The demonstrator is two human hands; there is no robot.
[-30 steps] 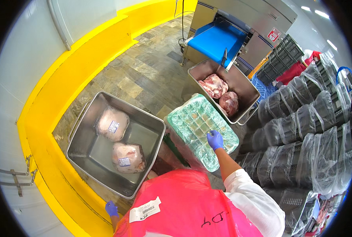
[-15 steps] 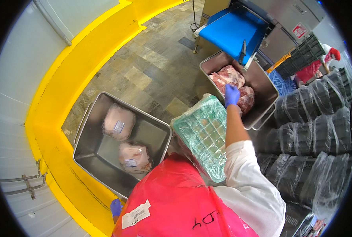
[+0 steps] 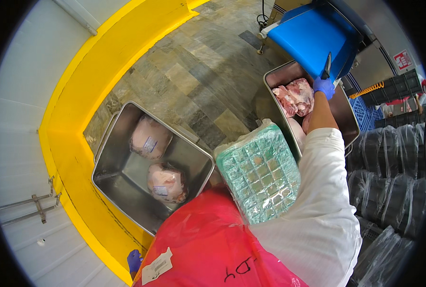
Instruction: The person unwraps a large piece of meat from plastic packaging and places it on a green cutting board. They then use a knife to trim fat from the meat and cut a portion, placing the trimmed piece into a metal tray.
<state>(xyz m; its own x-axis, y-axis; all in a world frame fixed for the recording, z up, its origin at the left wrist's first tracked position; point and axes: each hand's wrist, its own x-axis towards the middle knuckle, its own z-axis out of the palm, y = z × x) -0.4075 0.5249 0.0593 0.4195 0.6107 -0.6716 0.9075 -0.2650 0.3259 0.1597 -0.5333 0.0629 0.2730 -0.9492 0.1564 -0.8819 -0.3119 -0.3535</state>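
At the upper right, my right hand (image 3: 324, 87) clenches a dark-bladed knife (image 3: 327, 66) over the steel bin of raw meat (image 3: 296, 95); a slick glove could let it slip. My left hand (image 3: 134, 260), lower left, I cannot tell.

The hands wear blue gloves: right hand (image 3: 324, 87), left hand (image 3: 134, 260). The apron (image 3: 213, 244) is red. The curb (image 3: 69, 110) is yellow. The crate (image 3: 261, 174) is green with squares. The meat (image 3: 294, 95) is pink. The board (image 3: 313, 38) is blue.
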